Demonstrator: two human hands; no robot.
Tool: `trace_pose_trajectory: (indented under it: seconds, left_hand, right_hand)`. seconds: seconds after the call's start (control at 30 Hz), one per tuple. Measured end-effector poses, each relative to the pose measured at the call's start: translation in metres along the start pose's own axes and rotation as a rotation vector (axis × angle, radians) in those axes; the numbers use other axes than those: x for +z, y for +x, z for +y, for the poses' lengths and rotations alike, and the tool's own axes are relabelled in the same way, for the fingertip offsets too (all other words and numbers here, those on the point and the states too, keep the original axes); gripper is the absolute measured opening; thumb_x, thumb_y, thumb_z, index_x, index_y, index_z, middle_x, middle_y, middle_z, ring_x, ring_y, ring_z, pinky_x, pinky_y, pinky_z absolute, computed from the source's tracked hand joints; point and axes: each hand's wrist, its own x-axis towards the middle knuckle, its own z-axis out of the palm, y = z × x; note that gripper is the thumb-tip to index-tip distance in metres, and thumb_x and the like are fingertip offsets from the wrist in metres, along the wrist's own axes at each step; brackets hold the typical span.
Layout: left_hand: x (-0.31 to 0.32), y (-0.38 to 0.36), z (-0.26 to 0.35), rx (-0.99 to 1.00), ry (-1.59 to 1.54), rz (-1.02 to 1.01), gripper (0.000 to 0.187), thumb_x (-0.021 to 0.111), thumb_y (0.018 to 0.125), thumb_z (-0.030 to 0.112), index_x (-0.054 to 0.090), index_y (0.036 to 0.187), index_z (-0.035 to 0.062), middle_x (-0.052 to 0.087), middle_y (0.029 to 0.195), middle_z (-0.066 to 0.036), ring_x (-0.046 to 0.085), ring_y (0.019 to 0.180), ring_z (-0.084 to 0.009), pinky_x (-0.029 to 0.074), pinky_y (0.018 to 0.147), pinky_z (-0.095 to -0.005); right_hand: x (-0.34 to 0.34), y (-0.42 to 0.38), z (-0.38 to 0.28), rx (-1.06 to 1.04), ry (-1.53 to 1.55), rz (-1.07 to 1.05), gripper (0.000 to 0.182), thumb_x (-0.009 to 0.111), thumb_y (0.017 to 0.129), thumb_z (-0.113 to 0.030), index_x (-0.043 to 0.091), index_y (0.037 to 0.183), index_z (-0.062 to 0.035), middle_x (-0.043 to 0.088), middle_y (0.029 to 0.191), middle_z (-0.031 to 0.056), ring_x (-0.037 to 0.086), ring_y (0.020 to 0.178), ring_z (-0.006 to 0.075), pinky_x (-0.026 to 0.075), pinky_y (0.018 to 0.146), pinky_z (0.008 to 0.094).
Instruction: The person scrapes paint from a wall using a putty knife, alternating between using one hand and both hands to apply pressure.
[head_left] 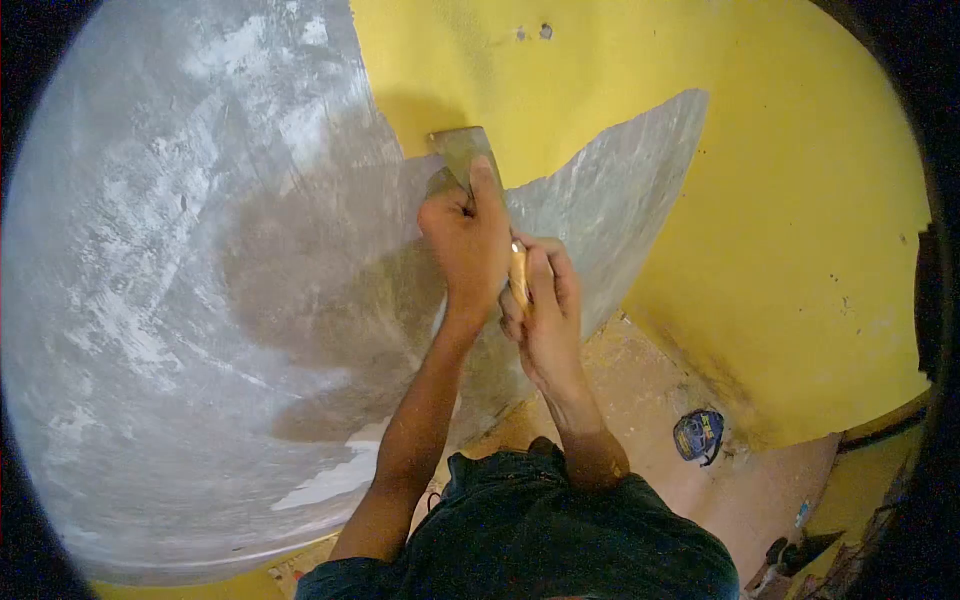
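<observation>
A scraper (463, 147) with a wide flat blade and a wooden handle lies against the wall, its edge where yellow paint meets bare grey surface. My right hand (548, 315) is closed around the wooden handle. Farther up, my left hand (472, 240) grips the blade, one finger laid along it and the others curled around its side. Yellow paint (560, 90) covers the wall above the blade. The grey wall (290, 290) to the left shows whitish streaks, and a grey strip runs up to the right under a ragged paint edge.
A dark blue roundish object with yellow lettering (698, 437) rests on the dusty floor (655, 400) at lower right. Another yellow wall (790, 230) stands on the right. Dark clutter (800, 555) lies in the bottom right corner. Two small holes mark the yellow paint near the top.
</observation>
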Motion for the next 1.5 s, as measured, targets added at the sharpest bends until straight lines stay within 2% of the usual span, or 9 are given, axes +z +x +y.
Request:
trace_pose_trajectory:
  seconds: [0.17, 0.23, 0.3, 0.57, 0.67, 0.9, 1.3, 1.4, 1.5]
  left_hand:
    - [0.003, -0.039, -0.011, 0.002, -0.065, 0.052, 0.057, 0.058, 0.093, 0.025, 0.039, 0.045, 0.0010, 0.036, 0.041, 0.003, 0.032, 0.042, -0.0056, 0.022, 0.040, -0.0304]
    - [0.002, -0.017, -0.021, -0.045, -0.080, 0.015, 0.057, 0.058, 0.093, 0.024, 0.039, 0.045, 0.0008, 0.036, 0.041, 0.002, 0.032, 0.041, -0.0056, 0.022, 0.039, -0.0308]
    - [0.000, -0.011, -0.025, -0.087, -0.094, -0.021, 0.057, 0.058, 0.093, 0.024, 0.039, 0.045, 0.0007, 0.036, 0.041, 0.002, 0.031, 0.041, -0.0056, 0.022, 0.039, -0.0312]
    - [-0.002, -0.009, -0.042, 0.186, 0.083, 0.079, 0.058, 0.059, 0.093, 0.025, 0.041, 0.044, 0.0016, 0.036, 0.040, 0.002, 0.031, 0.039, -0.0065, 0.022, 0.038, -0.0320]
    - [-0.004, -0.012, -0.013, 0.013, -0.032, -0.017, 0.059, 0.059, 0.094, 0.026, 0.040, 0.043, 0.0014, 0.036, 0.040, 0.002, 0.030, 0.039, -0.0066, 0.022, 0.038, -0.0319]
    - [0.003, -0.016, -0.020, -0.054, -0.120, -0.035, 0.060, 0.058, 0.094, 0.026, 0.035, 0.043, 0.0034, 0.035, 0.041, 0.004, 0.030, 0.039, -0.0059, 0.020, 0.038, -0.0312]
    - [0.003, -0.028, -0.031, 0.035, -0.083, 0.053, 0.058, 0.059, 0.093, 0.022, 0.034, 0.044, 0.0040, 0.032, 0.042, 0.004, 0.027, 0.041, -0.0054, 0.019, 0.038, -0.0305]
    - [0.002, -0.026, -0.032, 0.029, 0.122, 0.065, 0.057, 0.058, 0.093, 0.022, 0.036, 0.044, 0.0029, 0.033, 0.041, 0.003, 0.029, 0.041, -0.0059, 0.021, 0.038, -0.0306]
    - [0.009, -0.015, -0.013, -0.050, -0.108, -0.024, 0.055, 0.058, 0.093, 0.021, 0.039, 0.045, 0.0011, 0.035, 0.041, 0.001, 0.032, 0.041, -0.0063, 0.024, 0.038, -0.0313]
  right_hand:
    - [-0.018, -0.022, 0.014, -0.058, -0.021, 0.029, 0.026, 0.044, 0.100, -0.031, 0.056, 0.109, -0.0100, 0.045, 0.057, -0.0041, 0.036, 0.044, 0.0033, 0.027, 0.038, 0.0201]
    - [-0.018, -0.005, 0.018, 0.067, -0.066, -0.019, 0.025, 0.044, 0.100, -0.031, 0.056, 0.106, -0.0097, 0.044, 0.056, -0.0042, 0.037, 0.044, 0.0034, 0.027, 0.038, 0.0203]
    - [-0.016, 0.000, 0.025, -0.022, 0.001, -0.034, 0.024, 0.045, 0.100, -0.030, 0.057, 0.104, -0.0090, 0.045, 0.056, -0.0042, 0.038, 0.044, 0.0034, 0.028, 0.039, 0.0207]
    - [-0.015, 0.003, 0.039, -0.047, -0.045, -0.037, 0.022, 0.043, 0.101, -0.028, 0.053, 0.105, -0.0089, 0.046, 0.063, -0.0047, 0.037, 0.045, 0.0022, 0.026, 0.037, 0.0177]
    - [-0.014, -0.004, 0.017, 0.001, 0.012, -0.051, 0.025, 0.045, 0.100, -0.028, 0.057, 0.110, -0.0089, 0.047, 0.058, -0.0029, 0.040, 0.045, 0.0044, 0.028, 0.039, 0.0210]
    - [-0.021, 0.001, 0.025, 0.014, -0.076, 0.003, 0.024, 0.044, 0.100, -0.028, 0.057, 0.109, -0.0089, 0.047, 0.058, -0.0028, 0.039, 0.044, 0.0042, 0.027, 0.039, 0.0207]
    - [-0.027, -0.010, 0.018, 0.023, -0.062, -0.027, 0.023, 0.043, 0.101, -0.028, 0.054, 0.104, -0.0082, 0.048, 0.065, -0.0040, 0.038, 0.045, 0.0018, 0.027, 0.038, 0.0171]
    - [-0.029, -0.008, 0.023, 0.120, -0.114, 0.018, 0.026, 0.044, 0.100, -0.027, 0.059, 0.113, -0.0090, 0.048, 0.061, -0.0049, 0.039, 0.046, 0.0039, 0.029, 0.040, 0.0204]
    - [-0.025, 0.005, 0.021, -0.009, -0.060, -0.028, 0.026, 0.045, 0.100, -0.027, 0.059, 0.112, -0.0094, 0.048, 0.061, -0.0044, 0.039, 0.045, 0.0039, 0.030, 0.040, 0.0200]
